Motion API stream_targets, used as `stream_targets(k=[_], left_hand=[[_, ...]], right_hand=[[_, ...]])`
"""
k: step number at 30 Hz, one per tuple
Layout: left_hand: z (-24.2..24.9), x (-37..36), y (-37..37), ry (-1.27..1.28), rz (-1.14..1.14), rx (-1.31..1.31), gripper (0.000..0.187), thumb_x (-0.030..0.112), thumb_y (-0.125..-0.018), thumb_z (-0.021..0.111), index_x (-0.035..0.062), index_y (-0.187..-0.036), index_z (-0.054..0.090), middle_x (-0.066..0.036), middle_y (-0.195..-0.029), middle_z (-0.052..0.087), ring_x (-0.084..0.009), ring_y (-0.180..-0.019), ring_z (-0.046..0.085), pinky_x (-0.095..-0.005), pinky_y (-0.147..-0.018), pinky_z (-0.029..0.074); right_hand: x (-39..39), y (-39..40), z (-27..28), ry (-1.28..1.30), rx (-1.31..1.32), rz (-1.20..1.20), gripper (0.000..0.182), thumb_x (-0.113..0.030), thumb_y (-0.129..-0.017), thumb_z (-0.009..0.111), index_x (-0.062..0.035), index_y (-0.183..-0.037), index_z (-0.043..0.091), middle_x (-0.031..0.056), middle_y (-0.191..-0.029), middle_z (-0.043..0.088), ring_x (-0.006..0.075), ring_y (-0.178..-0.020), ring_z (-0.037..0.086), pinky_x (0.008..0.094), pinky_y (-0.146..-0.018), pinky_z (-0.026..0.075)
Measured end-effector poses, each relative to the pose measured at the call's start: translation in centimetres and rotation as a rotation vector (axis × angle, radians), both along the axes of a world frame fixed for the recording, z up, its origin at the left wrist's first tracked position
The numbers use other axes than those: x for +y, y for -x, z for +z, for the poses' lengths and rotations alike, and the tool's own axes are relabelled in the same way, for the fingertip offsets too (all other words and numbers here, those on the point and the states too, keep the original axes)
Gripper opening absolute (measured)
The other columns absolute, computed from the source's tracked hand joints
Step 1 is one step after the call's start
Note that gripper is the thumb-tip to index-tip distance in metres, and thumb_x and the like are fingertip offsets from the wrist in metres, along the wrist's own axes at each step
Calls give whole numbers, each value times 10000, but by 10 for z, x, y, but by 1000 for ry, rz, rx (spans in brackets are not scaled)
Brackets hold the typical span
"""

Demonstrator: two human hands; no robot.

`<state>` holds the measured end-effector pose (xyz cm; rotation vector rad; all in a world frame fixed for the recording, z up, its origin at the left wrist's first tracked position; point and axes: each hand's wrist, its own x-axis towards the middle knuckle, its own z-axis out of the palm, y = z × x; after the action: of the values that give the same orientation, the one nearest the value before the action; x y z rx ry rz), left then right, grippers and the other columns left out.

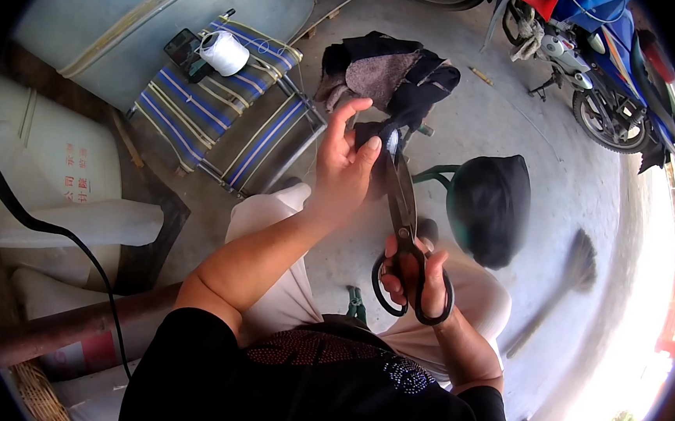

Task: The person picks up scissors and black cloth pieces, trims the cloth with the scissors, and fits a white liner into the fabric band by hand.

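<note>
Scissors point away from the person, blade tips at the edge of a dark cloth, the right hand gripping their handle loops and the left hand holding the cloth by its thumb. Beyond lies a dark garment heap, between a striped folding chair leftward and, rightward, open floor reaching toward a motorbike

Red Chinese characters are printed on the white container — 公司 can be read among them, the rest less surely. On the sack below, red print is shown — too unclear to be read.
</note>
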<state>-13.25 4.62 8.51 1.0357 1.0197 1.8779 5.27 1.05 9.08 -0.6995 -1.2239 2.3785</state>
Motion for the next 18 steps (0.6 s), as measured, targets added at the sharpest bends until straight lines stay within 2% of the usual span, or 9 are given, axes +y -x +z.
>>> stream_targets(k=[15,18], left_hand=[[-1,-1,3,23,-12,3,405,65,-852,511,47,-1222,349,-64,-911,550,-80,-803,503,-218,-749,403],[-4,0,4,15,-17,12,407,82,-853,518,44,-1221,349,-63,-914,547,-82,-808,502,-218,-749,402]], right_hand=[[3,-2,-1,-40,-14,33,841,-794,-670,308,-41,-1035,396,29,-639,436,58,-500,357,173,-402,280],[3,-1,2,-38,-60,30,856,-822,-637,310,-58,-1014,398,35,-695,398,70,-522,365,173,-374,272]])
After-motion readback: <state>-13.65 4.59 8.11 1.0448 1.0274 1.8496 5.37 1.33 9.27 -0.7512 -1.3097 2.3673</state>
